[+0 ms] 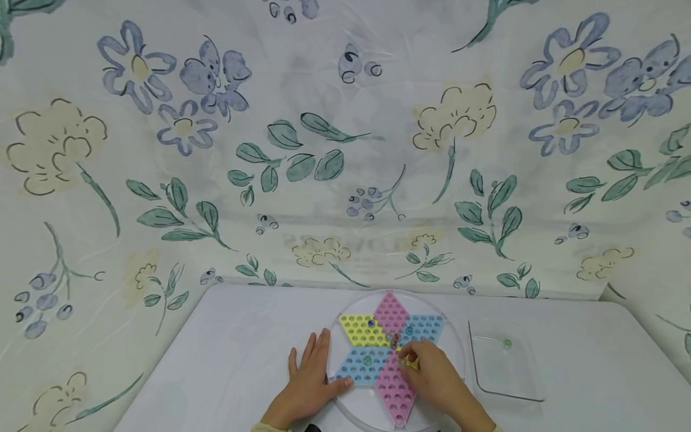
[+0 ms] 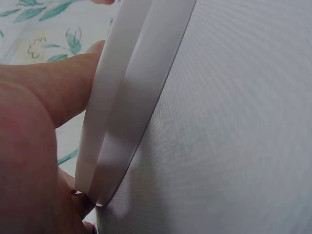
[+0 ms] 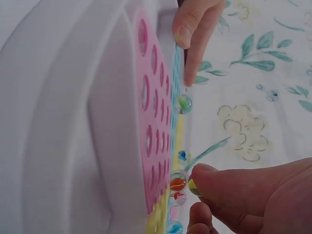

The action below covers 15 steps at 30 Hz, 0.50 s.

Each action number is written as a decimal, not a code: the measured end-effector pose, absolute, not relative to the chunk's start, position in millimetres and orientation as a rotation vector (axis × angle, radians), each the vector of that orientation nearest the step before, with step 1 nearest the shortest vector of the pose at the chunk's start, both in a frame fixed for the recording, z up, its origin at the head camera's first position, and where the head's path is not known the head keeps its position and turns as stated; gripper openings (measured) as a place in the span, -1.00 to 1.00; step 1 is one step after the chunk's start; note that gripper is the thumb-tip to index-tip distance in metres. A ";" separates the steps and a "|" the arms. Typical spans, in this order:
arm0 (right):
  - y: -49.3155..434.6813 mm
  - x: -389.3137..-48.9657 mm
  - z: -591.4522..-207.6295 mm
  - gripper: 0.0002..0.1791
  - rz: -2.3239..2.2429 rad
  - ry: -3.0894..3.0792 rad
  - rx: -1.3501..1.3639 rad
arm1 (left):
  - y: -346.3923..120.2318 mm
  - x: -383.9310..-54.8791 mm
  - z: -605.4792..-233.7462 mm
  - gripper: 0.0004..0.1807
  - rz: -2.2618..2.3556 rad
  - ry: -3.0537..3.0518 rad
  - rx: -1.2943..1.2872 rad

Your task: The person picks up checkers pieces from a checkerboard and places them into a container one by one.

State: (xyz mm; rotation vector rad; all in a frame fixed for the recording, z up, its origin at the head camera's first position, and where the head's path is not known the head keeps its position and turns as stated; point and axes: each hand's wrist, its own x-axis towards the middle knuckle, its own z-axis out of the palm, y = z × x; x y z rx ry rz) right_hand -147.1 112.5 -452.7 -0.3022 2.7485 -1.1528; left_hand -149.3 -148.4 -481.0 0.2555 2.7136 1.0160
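Behind the white desk (image 1: 243, 336), a flower-printed cloth (image 1: 378, 180) fills the background, cut off by the frame's edges. The desk's near side is cropped too. On it sits a round white board (image 1: 454, 354) with a star of pink, yellow and blue points; the lower-right point is largely covered by the right hand (image 1: 432, 372). A clear tray (image 1: 510, 396) stands just right of the board, its see-through walls faint in places.

The left hand (image 1: 310, 381) lies with fingers extended beside the rim, its thumb on the board — the left wrist view shows the board's side wall up close. The right hand's thumb and fingers pinch a marble near the star's middle. From above, that marble is mostly hidden; the right wrist view reveals a yellow-green sliver (image 3: 192, 186) at the thumb tip.

That view also separates the central cluster, blurry from the head, into an orange-red marble (image 3: 178, 183) and a paler red-streaked marble (image 3: 178, 198). A green marble (image 1: 507, 344) rests in the tray.
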 end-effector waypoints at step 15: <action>125.7 -142.9 -438.4 -0.82 -1.239 2.857 -0.372 | -148.0 -150.2 -480.2 0.23 1.004 2.709 0.236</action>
